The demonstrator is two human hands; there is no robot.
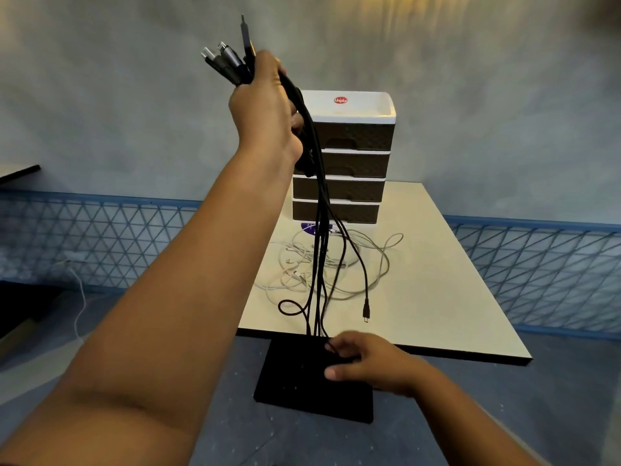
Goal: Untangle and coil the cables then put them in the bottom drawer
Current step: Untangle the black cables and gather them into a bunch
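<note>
Left hand point(265, 105) raised high, fist clamped round a bunch of black cables point(317, 210) just under their plugs (plug ends fanned out above the knuckles). Strands hanging straight down from that grip to the right hand point(361, 359) far below, thumb and fingers curled and seemingly pinching the lower ends, though dark on dark there. Untangling in progress: separating black from white cables point(302, 264) heaped on the table point(437, 297) beyond the lower hand. Next, probably: combing strands free, then coiling. Bottom drawer point(336, 211) closed, behind the hanging strands.

drawer unit point(339, 183) at table point(437, 297) rear | loose cables point(336, 264) before it
</note>
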